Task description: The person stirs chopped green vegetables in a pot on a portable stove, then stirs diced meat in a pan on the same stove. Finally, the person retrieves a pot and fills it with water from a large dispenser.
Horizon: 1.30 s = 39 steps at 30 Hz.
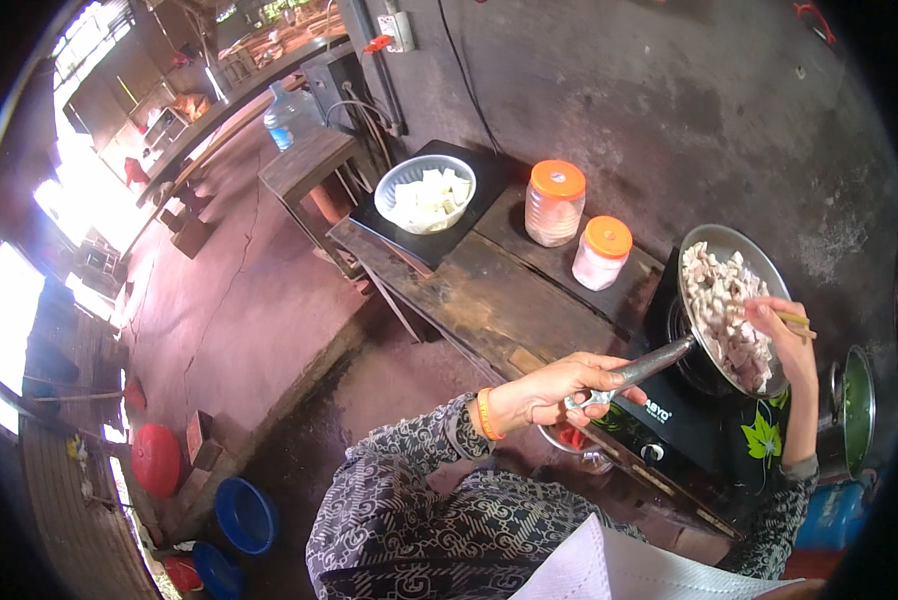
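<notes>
My left hand point(561, 388) is closed around the dark handle of a frying pan point(762, 262). The pan is over a black gas stove point(691, 425) at the right; whether it rests fully on the burner is hard to tell. Pale chopped meat point(726, 308) fills much of it. My right hand point(781, 322) reaches over the pan's right side, fingers closed on a pair of chopsticks point(797, 320). Their far ends are among the meat pieces. An orange band circles my left wrist.
Left of the stove, two jars with orange lids, one larger point(555, 205) and one smaller point(602, 254), stand on a wooden table point(499, 300). A bowl point(387, 190) of white chunks sits beyond them. A pot point(859, 405) is at far right, blue basins point(246, 515) on the floor.
</notes>
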Available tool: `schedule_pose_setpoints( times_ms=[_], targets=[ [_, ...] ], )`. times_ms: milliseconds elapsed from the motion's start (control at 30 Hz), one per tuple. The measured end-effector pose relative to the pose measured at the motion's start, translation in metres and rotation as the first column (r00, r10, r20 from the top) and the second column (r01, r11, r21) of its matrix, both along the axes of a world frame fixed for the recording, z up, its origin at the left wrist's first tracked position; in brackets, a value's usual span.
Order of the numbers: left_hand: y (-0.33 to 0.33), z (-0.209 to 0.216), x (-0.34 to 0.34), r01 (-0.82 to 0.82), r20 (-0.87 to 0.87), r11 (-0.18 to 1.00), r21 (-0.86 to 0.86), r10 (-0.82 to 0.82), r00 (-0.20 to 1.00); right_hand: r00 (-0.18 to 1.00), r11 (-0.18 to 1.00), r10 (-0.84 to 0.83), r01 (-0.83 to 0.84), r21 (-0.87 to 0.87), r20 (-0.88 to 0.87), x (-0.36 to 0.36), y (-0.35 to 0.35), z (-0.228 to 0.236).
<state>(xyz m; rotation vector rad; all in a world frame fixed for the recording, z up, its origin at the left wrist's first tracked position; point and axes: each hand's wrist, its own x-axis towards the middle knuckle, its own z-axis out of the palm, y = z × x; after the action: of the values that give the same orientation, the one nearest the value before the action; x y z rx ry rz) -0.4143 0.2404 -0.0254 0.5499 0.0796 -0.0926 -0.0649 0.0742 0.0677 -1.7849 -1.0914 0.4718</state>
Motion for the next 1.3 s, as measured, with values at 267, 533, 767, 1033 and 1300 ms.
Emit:
schedule_pose_setpoints(
  times_ms=[267,533,767,1033,1300],
  targets=[
    [0.001,0.001,0.001,-0.009,-0.017,1.0,0.019,0.01,1.0,0.997,0.996,0.02,-0.013,0.091,-0.075,-0.034,0.005,0.035],
    [0.0,0.003,-0.001,-0.016,0.011,1.0,0.023,0.016,1.0,0.992,0.991,-0.113,0.107,0.084,0.063,0.031,0.001,-0.027],
    [-0.003,0.006,-0.003,-0.029,0.006,0.999,0.028,0.029,1.0,0.978,0.969,-0.202,0.193,0.155,0.047,0.05,-0.01,0.003],
    [-0.002,0.009,-0.002,-0.028,-0.034,0.998,0.052,0.03,0.999,0.975,0.996,-0.036,0.018,0.087,0.218,0.015,0.038,-0.035],
    [-0.002,0.004,-0.005,-0.041,0.014,0.999,0.026,0.041,0.999,0.954,0.975,0.222,-0.221,-0.028,0.203,-0.041,-0.008,0.017]
  ],
)
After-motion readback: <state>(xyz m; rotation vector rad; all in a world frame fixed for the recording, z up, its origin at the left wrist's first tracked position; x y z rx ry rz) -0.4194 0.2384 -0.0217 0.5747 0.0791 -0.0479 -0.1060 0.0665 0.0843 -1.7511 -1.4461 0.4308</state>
